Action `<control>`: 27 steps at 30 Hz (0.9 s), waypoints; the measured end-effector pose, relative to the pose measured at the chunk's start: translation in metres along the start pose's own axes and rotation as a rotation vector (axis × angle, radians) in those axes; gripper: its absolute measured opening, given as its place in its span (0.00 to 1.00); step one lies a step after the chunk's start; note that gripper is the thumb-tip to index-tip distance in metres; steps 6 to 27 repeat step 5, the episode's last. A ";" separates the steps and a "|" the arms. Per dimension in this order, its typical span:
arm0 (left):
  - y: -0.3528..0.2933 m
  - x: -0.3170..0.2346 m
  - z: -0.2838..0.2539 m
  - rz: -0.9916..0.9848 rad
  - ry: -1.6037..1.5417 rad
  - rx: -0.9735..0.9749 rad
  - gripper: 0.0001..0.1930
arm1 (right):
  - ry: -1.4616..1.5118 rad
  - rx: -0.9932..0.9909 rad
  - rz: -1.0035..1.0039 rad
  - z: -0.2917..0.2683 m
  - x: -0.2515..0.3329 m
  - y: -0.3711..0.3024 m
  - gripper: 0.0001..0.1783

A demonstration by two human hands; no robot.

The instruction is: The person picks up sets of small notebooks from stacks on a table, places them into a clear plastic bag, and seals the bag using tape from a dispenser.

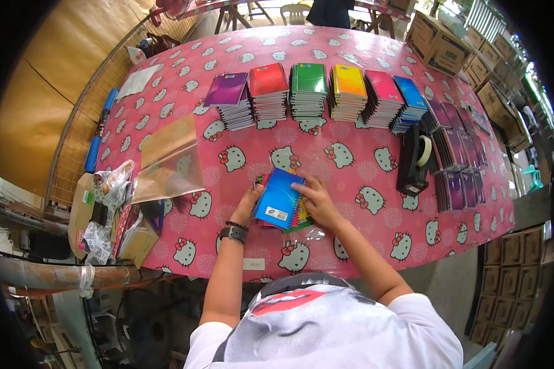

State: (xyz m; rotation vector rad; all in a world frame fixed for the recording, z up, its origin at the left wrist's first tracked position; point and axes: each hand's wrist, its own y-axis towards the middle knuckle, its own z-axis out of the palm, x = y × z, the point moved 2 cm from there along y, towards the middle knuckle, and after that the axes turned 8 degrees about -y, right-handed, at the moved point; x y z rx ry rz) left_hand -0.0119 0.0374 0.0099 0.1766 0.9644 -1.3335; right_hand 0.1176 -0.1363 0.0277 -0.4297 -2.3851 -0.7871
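Observation:
A small bundle of spiral notebooks is between my hands near the table's front, with a blue notebook (281, 195) on top, a pale barcode label on its cover. Yellow, green and pink edges peek out beneath it. My left hand (250, 200) grips the bundle's left side; a dark watch and a beaded bracelet circle that wrist. On the other side, my right hand (317, 200) has its fingers over the blue cover's right edge. Farther back stand stacks of notebooks: purple (226, 91), red (269, 80), green (308, 80), yellow (349, 83), pink (383, 87) and blue (410, 95).
A black tape dispenser (410, 169) stands at right, beside wrapped purple notebook packs (452, 163). Clear plastic sleeves (172, 163) lie at left, near a cluttered box (83, 212). A cardboard carton (437, 46) sits at the far right corner of the pink patterned table (345, 246).

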 end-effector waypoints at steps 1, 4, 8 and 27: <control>0.000 0.001 0.007 0.126 0.198 -0.010 0.31 | 0.150 -0.027 0.167 0.000 -0.001 -0.006 0.30; 0.009 0.000 0.005 0.221 0.375 0.069 0.36 | 0.537 -0.015 0.447 0.012 0.002 -0.012 0.47; 0.013 0.000 0.001 0.231 0.377 0.081 0.36 | 0.591 -0.022 0.459 0.014 0.011 -0.013 0.50; 0.013 0.000 0.001 0.231 0.377 0.081 0.36 | 0.591 -0.022 0.459 0.014 0.011 -0.013 0.50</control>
